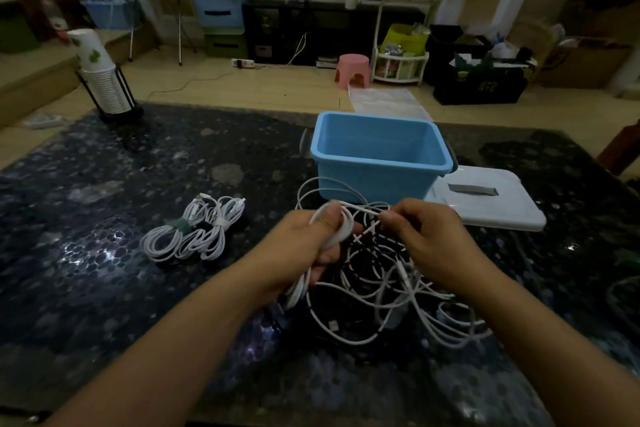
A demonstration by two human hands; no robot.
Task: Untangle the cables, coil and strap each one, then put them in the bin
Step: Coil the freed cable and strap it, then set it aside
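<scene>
We saw the left hand [308, 246] raised just above the surface [104, 218], its forearm reaching in from the lower left, its fingers [325, 255] curled round a bundle of white cable loops [341, 230] with the thumb pressed on top. The right hand [426, 236] was level with it and close beside, its forearm coming from the lower right, the thumb and fingers pinching a single white strand [367, 209] that ran across to the left hand's bundle. Below and between both hands lay the tangled cables [381, 291], white ones mixed with dark ones (the dark ones were hard to follow against the dark surface), spreading toward the right forearm.

To the far left a stack of paper cups [100, 80] stood in a black wire holder at the surface's back edge. Left of the hands, well apart from the tangle, three coiled white cables [194, 230] lay side by side, each strapped round its middle. Behind the hands stood the blue bin [377, 180], open-topped, with a loop of the cable rising in front of its near wall. Just right of the bin a white lid [491, 204] lay flat, its near corner hidden by the right hand. Beyond the surface, on the floor, stood a pink stool [351, 71].
</scene>
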